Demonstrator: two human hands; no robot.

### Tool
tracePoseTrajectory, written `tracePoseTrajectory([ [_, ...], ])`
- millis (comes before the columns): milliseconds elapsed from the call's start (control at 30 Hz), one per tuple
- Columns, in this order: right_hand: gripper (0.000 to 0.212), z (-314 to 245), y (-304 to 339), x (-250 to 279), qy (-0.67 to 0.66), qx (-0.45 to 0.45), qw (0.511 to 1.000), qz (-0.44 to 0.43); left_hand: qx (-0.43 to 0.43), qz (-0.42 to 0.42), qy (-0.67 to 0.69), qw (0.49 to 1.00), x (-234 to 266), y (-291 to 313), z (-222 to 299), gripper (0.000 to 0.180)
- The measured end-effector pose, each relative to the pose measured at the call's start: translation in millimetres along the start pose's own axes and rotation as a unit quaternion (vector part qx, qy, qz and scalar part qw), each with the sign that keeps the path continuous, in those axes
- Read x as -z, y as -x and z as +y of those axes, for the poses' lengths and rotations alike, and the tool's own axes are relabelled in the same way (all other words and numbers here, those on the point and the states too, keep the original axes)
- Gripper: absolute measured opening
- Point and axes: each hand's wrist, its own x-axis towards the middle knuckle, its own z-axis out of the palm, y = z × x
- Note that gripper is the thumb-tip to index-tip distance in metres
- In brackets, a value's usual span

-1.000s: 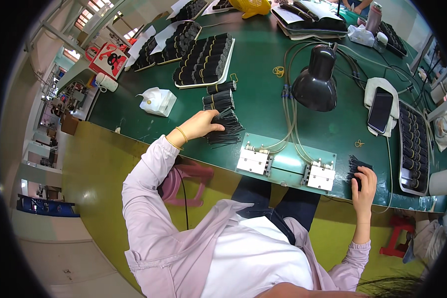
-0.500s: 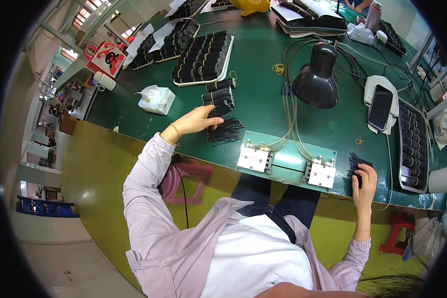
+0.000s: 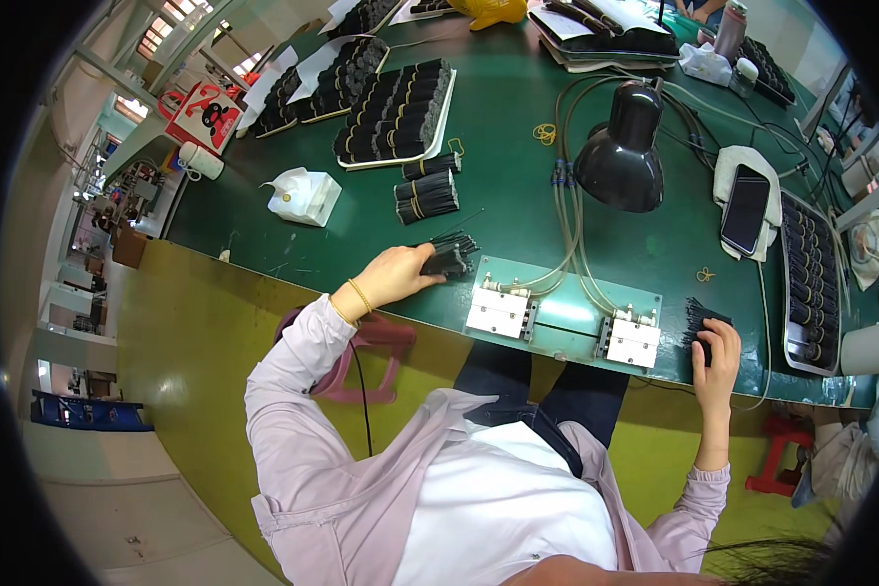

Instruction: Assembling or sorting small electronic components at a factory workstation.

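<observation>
My left hand (image 3: 397,272), thumb and fingers closed, holds a bundle of short black wires (image 3: 449,261) at the table's near edge. Loose wires lie under and behind that bundle, one sticking out toward the back. My right hand (image 3: 719,354) rests with bent fingers on a second bunch of black wires (image 3: 698,316), its fingertips partly hidden. Between the hands lies a clear greenish plate (image 3: 568,311) bearing two silver blocks with air tubes: the left block (image 3: 498,313) and the right block (image 3: 632,344). Banded black bundles (image 3: 427,198) lie beyond my left hand.
A white tray of banded bundles (image 3: 396,112) stands far left, near a tissue pack (image 3: 305,198). A black lamp (image 3: 623,151) overhangs the middle. A phone (image 3: 745,210) on a cloth and a metal tray (image 3: 813,283) of bundles are at right. Rubber bands (image 3: 705,275) lie nearby.
My left hand has moved toward me and slightly right, carrying the bundle from beside the banded bundles down onto the loose wires. My right hand has stayed in place.
</observation>
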Motion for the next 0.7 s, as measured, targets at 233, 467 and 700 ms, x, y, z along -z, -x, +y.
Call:
tracePoseTrajectory([
  [233,0.011,-2,2,4,0.007,0.006,0.999,0.034,0.043,0.122,0.046,0.99,-1,-8,4,0.029],
  [467,0.01,-29,-22,18,-0.069,0.04,0.99,0.114,0.091,0.243,0.486,0.835,-28,19,37,0.029],
  [700,0.027,-160,-112,-16,-0.309,0.171,0.935,-0.041,-0.015,0.316,0.587,0.745,-84,17,52,0.02],
])
